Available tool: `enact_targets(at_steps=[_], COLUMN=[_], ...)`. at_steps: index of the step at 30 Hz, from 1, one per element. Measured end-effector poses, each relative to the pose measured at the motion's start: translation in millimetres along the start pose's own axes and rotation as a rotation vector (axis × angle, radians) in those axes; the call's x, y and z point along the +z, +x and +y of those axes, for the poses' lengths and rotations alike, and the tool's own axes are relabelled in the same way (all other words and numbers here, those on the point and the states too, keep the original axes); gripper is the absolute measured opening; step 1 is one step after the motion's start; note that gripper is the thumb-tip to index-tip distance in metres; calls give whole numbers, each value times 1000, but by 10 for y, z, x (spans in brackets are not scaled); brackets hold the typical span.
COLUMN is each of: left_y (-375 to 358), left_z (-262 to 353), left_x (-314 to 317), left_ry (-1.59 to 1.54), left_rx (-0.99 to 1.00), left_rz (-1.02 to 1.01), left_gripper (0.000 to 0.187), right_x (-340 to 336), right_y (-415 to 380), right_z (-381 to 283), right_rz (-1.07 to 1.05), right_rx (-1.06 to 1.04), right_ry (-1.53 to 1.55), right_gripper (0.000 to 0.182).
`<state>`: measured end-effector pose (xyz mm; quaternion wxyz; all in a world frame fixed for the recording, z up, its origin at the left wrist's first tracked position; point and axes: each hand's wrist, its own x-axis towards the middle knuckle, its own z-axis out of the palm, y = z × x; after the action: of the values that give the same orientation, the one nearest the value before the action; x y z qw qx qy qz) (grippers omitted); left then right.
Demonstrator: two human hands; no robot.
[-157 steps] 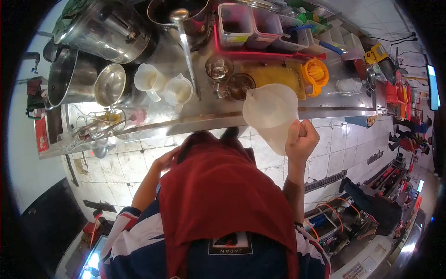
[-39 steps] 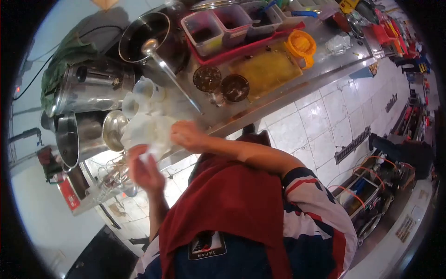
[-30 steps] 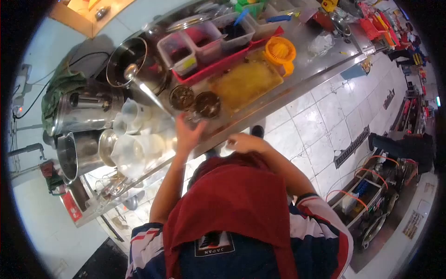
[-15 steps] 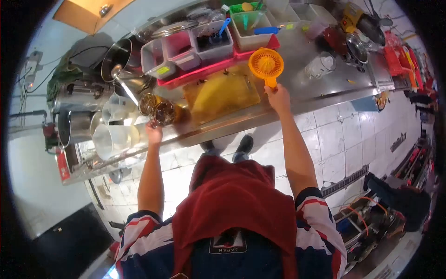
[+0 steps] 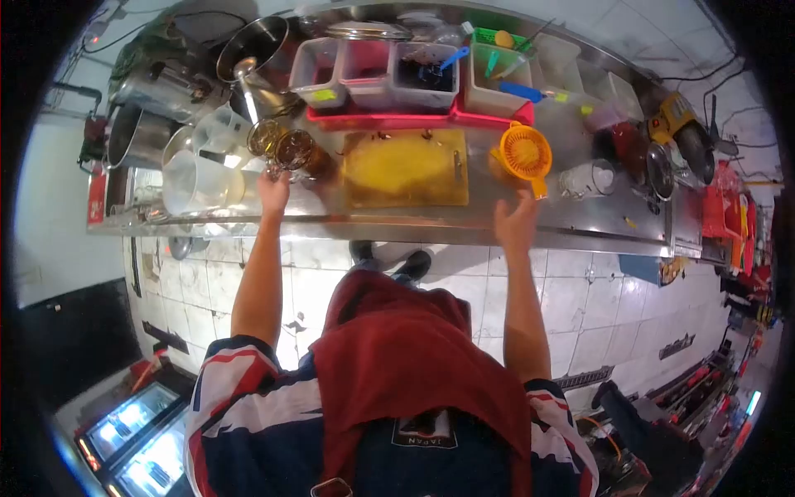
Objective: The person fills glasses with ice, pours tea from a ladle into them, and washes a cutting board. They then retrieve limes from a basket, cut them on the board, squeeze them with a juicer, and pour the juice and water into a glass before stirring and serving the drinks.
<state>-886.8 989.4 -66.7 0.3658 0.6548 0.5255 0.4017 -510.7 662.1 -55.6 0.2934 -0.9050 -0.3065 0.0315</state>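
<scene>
My left hand (image 5: 274, 192) is closed at the handle of a glass mug (image 5: 265, 139). Touching or very close to that mug is another one (image 5: 295, 151), and both have dark contents. An orange citrus juicer (image 5: 526, 151) sits on the steel counter with its handle towards me. Just below the handle is my right hand (image 5: 517, 222), its thumb and fingers apart, holding nothing. Between the hands lies a yellow cutting board (image 5: 406, 168) with small dark scraps at its back edge.
Plastic tubs (image 5: 367, 70) stand in pink trays (image 5: 377, 118) behind the board. Clear pitchers (image 5: 193, 182) and steel pots (image 5: 142, 137) are at the left. Right of the juicer are a clear glass (image 5: 586, 178) and a yellow appliance (image 5: 675, 120). The steel front edge (image 5: 397, 230) runs across.
The orange juicer has moved right, from beside the board down onto the counter, and my right hand has let go of its handle. My left hand stays at the mugs. The view has turned.
</scene>
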Motion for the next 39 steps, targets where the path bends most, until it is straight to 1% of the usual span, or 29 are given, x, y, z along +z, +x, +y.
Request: enact_targets(at_steps=[1, 2, 3, 4, 5, 6, 8, 9, 11, 12, 15, 16, 18, 19, 21, 22, 24, 25, 27, 28, 29, 30, 31, 33, 35, 36, 37, 38, 39], left_y=[-22, -21, -47, -109, -180, -266, -471, -571, -793, -826, -802, -767, -787, -774, -737, -722, -651, -642, -633, -679, -734, -819, -912, -1050, -1108, -1094, -1075, -1057, -1029], left_z=[-23, -88, -102, -111, -125, -139, -227, -433, 308, 514, -127, 11, 297, 420, 578, 549, 428, 332, 165, 247, 478, 686, 800, 1025, 1391, 1525, 1607, 1611, 1596], left_x=[1, -40, -27, -12, 7, 43, 156, 266, 544, 633, 1153, 1211, 1279, 1288, 1249, 1246, 1266, 1295, 1353, 1321, 1240, 1145, 1053, 784, 263, -39, -344, -642, -947], left_ry=[-81, -43, -45, 93, 231, 229, 77, 76, -3, -68, -133, -145, 399, 387, 432, 428, 479, 480, 220, 226, 126, 21, 13, -107, -220, -273, -319, -412, -495], left_rx=[27, 19, 21, -15, -53, -55, -513, -508, -477, -473, -436, -431, -545, -561, -728, -751, -802, -819, -887, -893, -868, -843, -844, -692, -558, -458, -354, -272, -186], left_rz=[4, -26, -14, 104, 221, 232, 132, -121, -252, -318, -279, -278, -200, -190, -164, -139, -227, -206, -271, -270, -302, -341, -352, -512, -577, -622, -656, -665, -677], left_gripper=[17, 30, 30, 36, 42, 42, 46, 47, 52, 55, 65, 65, 70, 70, 82, 82, 96, 96, 88, 88, 82, 75, 75, 58, 49, 48, 47, 46, 45], right_x=[157, 263, 355, 430, 506, 565, 682, 728, 763, 768, 879, 904, 924, 896, 861, 915, 1025, 967, 761, 571, 422, 347, 246, -343, -810, -965, -1179, -1258, -1363], right_y=[-119, -211, -253, -248, -222, -168, 8, 80, 227, 274, 418, 471, 521, 542, 564, 552, 550, 561, 561, 500, 422, 321, 197, -110, -446, -611, -838, -1023, -1207], right_z=[9, -57, -121, -158, -194, -227, -321, -365, -515, -581, -541, -547, -525, -524, -543, -490, -381, -400, -451, -549, -597, -448, -330, -673, -911, -1020, -1492, -1348, -1380], right_rz=[-21, -116, -210, -212, -222, -231, -253, -274, -323, -370, -428, -420, -531, -539, -525, -548, -395, -415, -454, -436, -409, -391, -366, -411, -419, -384, -303, -231, -137], right_rx=[-165, -133, -102, -113, -37, 39, 47, 65, 99, 142, 217, 210, 249, 235, 230, 206, 192, 175, 253, 262, 274, 319, 354, 481, 441, 431, 476, 257, 142], right_ry=[19, 86, 151, 151, 156, 161, 179, 193, 147, 103, 92, 87, 41, 27, 38, 32, 99, 100, 286, 310, 333, 552, 767, 1161, 1148, 1224, 1326, 977, 790], right_gripper=[51, 52, 53, 53, 54, 54, 54, 55, 54, 54, 54, 54, 56, 56, 59, 59, 58, 58, 56, 52, 49, 45, 42, 37, 37, 36, 37, 40, 50])
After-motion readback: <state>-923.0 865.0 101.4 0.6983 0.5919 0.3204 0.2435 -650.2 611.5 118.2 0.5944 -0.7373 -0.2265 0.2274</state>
